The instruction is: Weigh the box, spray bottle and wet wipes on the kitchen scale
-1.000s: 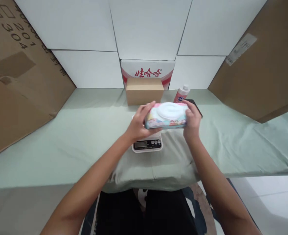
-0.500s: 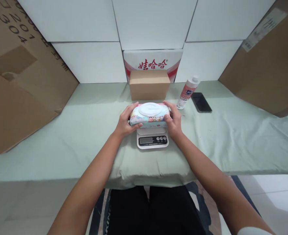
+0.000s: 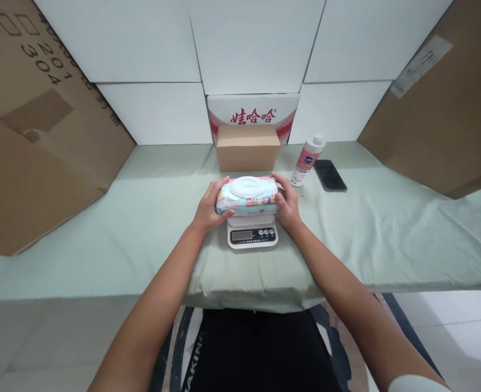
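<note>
A pack of wet wipes (image 3: 247, 196) with a white oval lid lies level over the platform of a white kitchen scale (image 3: 252, 233). My left hand (image 3: 211, 208) grips the pack's left end, thumb along the front lower edge. On its right end, my right hand (image 3: 286, 202) is closed with the thumb on the front face. The scale's display and buttons show in front of the pack, while most of its platform is hidden. Whether the pack's weight rests on the scale I cannot tell.
Behind the pack stands a small brown cardboard box (image 3: 247, 152). A white and pink bottle (image 3: 306, 162) and a black phone (image 3: 330, 175) are to the right. Large cartons flank the green tablecloth (image 3: 150, 218), one left (image 3: 80, 158) and one right (image 3: 440, 125).
The view has shifted slightly. Both hands keep their hold on the wipes pack, which stays over the scale.
</note>
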A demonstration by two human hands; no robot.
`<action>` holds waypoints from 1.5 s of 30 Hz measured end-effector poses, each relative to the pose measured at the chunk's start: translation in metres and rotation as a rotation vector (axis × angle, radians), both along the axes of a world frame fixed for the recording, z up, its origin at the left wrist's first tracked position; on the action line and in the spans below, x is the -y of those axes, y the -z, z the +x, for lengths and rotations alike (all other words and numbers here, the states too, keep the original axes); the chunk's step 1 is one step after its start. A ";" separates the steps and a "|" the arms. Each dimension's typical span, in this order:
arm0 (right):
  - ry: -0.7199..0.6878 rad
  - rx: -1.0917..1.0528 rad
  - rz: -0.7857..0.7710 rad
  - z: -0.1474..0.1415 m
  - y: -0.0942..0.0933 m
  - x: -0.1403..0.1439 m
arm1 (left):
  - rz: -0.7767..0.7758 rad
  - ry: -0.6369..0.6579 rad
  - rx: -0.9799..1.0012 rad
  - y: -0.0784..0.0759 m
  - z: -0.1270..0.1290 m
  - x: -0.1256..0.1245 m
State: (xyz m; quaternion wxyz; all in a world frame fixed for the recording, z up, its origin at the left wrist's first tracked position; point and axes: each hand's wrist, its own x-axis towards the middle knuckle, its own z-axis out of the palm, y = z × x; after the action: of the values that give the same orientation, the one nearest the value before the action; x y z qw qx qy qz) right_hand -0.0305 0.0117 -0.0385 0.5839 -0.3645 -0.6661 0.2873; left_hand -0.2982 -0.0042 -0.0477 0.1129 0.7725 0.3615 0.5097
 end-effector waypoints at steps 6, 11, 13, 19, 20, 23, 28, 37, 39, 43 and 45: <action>-0.041 -0.083 -0.022 0.009 0.006 -0.010 | -0.198 -0.035 0.121 0.005 -0.008 0.002; -0.052 -0.158 -0.094 0.011 0.012 -0.023 | -0.157 -0.070 0.116 0.004 -0.007 0.000; -0.079 -0.147 -0.116 0.010 0.013 -0.024 | -0.125 -0.091 0.100 0.003 -0.006 -0.001; -0.071 -0.059 -0.075 0.010 0.010 -0.022 | -0.054 -0.181 0.020 -0.001 -0.008 0.001; -0.069 -0.052 -0.073 0.010 0.009 -0.021 | -0.047 -0.192 0.009 -0.002 -0.008 0.001; -0.060 -0.047 -0.061 0.009 0.007 -0.020 | -0.031 -0.214 -0.013 -0.004 -0.009 0.002; -0.041 -0.036 -0.043 0.008 0.006 -0.023 | -0.033 -0.180 0.002 -0.005 -0.009 0.001; -0.045 -0.051 -0.017 0.007 0.006 -0.025 | -0.137 -0.017 0.157 0.003 -0.007 -0.008; -0.031 -0.034 -0.010 0.008 0.006 -0.025 | -0.169 0.013 0.207 0.004 -0.006 -0.009; -0.055 -0.029 -0.052 0.010 0.008 -0.027 | -0.215 0.032 0.255 0.004 -0.004 -0.011; -0.059 -0.013 -0.031 0.011 0.007 -0.027 | -0.217 0.030 0.246 0.004 -0.003 -0.012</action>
State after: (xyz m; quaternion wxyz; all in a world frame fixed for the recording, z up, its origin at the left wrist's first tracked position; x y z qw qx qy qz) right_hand -0.0192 0.0390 -0.0452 0.5736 -0.3520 -0.6682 0.3170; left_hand -0.3017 0.0077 -0.0518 0.2469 0.6929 0.3862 0.5566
